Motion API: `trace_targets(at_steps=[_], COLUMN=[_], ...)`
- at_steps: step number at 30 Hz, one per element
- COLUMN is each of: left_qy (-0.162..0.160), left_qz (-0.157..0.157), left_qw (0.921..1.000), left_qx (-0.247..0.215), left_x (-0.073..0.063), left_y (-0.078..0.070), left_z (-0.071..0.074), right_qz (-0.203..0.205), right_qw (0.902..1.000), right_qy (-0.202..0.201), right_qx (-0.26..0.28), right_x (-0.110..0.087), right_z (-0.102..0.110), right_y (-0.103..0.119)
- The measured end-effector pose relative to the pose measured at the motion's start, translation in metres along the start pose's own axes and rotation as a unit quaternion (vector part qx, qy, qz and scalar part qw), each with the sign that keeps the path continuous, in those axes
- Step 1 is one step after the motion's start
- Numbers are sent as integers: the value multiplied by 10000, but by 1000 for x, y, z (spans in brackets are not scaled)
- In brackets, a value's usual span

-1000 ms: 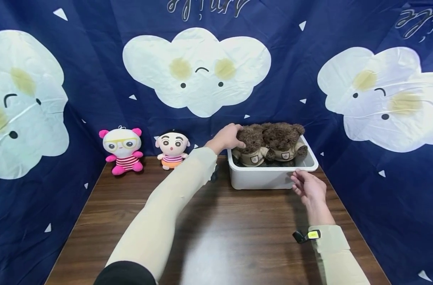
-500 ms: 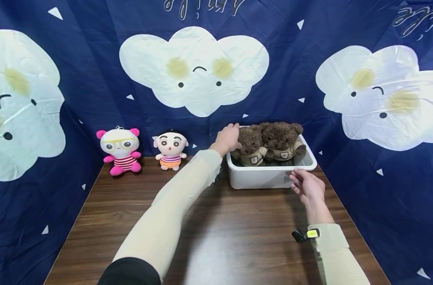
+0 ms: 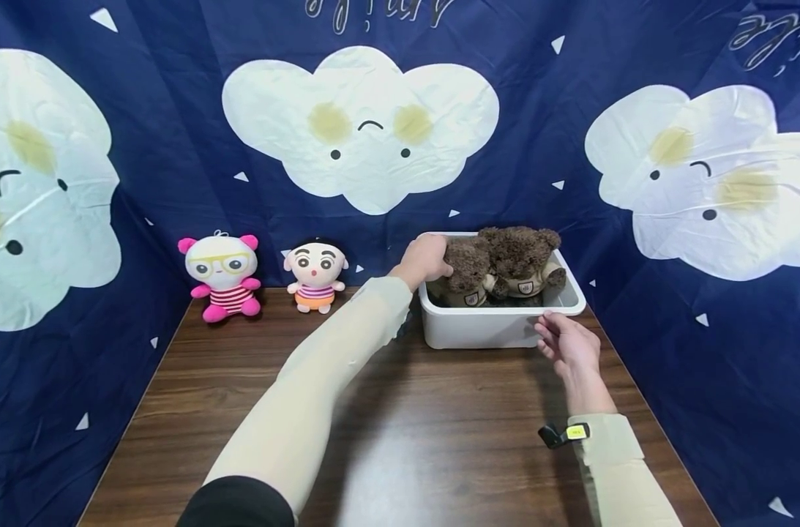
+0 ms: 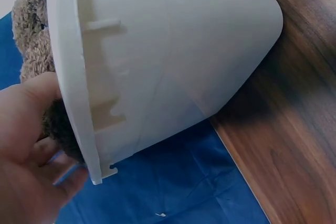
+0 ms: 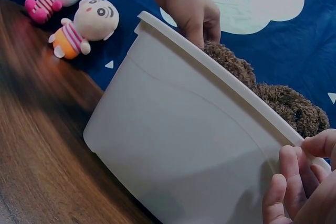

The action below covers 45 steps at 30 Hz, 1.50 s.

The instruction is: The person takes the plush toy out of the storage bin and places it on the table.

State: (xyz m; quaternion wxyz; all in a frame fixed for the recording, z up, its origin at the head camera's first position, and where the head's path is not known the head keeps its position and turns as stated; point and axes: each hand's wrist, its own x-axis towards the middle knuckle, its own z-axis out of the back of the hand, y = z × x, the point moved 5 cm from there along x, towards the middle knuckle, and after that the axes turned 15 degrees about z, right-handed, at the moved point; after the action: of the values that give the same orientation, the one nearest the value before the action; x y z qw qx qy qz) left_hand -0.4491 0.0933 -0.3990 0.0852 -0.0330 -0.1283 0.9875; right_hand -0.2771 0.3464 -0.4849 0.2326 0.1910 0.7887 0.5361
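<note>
Two brown teddy bears in beige shirts sit side by side in a white plastic bin. My left hand grips the left teddy bear by its side, reaching over the bin's left end. In the left wrist view, the thumb lies on brown fur and the other fingers curl behind, partly hidden by the rim. The right teddy bear sits upright beside it. My right hand is at the bin's front right corner. The right wrist view has its thumb on the rim and its curled fingers just below, pinching the edge.
A pink-and-white panda plush with yellow glasses and a boy doll in a striped shirt sit at the back left of the wooden table. Blue cloth printed with clouds hangs close behind the bin and along both sides.
My left hand has moved slightly right, then lower, with the left teddy bear, whose head now sits a little deeper and leans. The right hand stays at the bin's rim.
</note>
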Motion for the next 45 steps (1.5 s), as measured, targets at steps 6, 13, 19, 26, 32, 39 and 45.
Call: trace_targets(at_steps=[6,13,19,26,32,39,45], left_qy=[-63,-276,-409,-585,-692,-885,-1005], left_qz=[-377,-429,-522,-798,-999,-878,-758], left_qw=[9988,9930,9826,9769,9763,9705,9635], left_qx=[-301,-1065,-1738,-1892,-1791,-2064,-2363], left_x=[-11,-21,-30,-42,-57,-75,-89], left_y=[-5,-12,-14,-21,-31,-17,3], left_z=[1,21,42,64,96,142,173], right_qz=[-82,-36,-8,-19,-52,-99,-151], right_qw=[9999,9999,10000,10000,9998,9996,9994], right_qy=[-70,-88,-60,-39,-104,-36,-41], right_qx=[16,93,55,79,144,277,293], right_x=[-1,-2,-3,-4,-5,-4,-6], right_z=[1,0,0,-1,-1,-3,-2], right_y=[-4,-2,1,2,1,1,2])
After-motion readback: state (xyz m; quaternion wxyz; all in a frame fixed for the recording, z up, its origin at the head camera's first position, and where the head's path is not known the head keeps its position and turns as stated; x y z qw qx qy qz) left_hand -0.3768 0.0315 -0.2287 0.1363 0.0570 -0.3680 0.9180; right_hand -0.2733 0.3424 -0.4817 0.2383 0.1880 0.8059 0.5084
